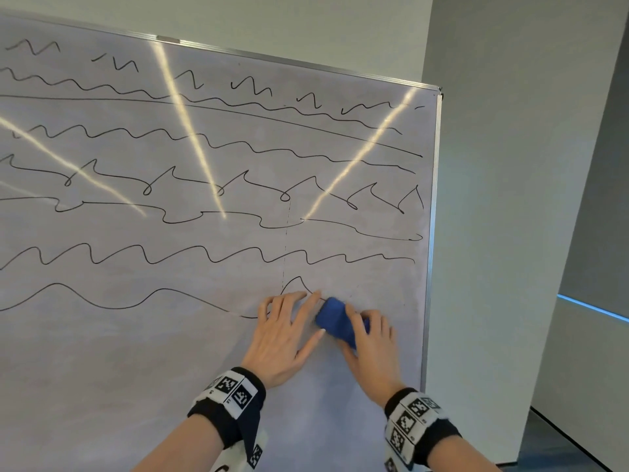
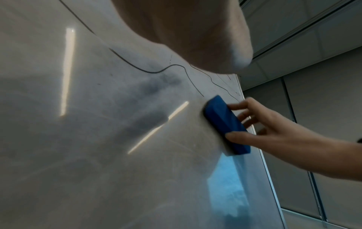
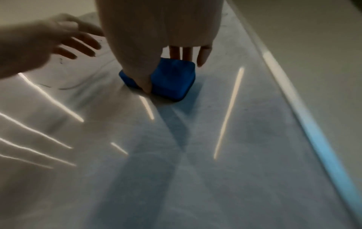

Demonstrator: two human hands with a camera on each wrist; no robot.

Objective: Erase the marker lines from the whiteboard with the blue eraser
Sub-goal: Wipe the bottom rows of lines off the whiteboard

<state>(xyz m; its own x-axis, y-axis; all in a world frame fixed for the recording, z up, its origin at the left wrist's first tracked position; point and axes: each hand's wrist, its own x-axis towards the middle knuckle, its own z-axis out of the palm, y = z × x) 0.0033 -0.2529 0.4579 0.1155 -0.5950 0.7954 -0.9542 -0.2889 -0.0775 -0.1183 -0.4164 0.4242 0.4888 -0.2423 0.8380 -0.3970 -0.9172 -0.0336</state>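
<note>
Right hand grips the blue eraser on the whiteboard, left hand spread flat beside it.

We see the right hand point(image 1: 371, 349) reaching up from the lower right, thumb on one long side of the blue eraser point(image 1: 335, 320) and fingers on the other, pressing it against the whiteboard point(image 1: 170, 369) near the right edge of the frame, at the broken end of the lowest of the marker lines point(image 1: 136, 303). The left hand point(image 1: 284, 335) lies just beside the eraser with its fingers straight and spread, tips pointing up toward the remaining hump of that line, holding nothing. Both forearms rise from below, each wearing a black wristband point(image 1: 231, 400) with printed square markers. Wavy lines cover the board above.
</note>
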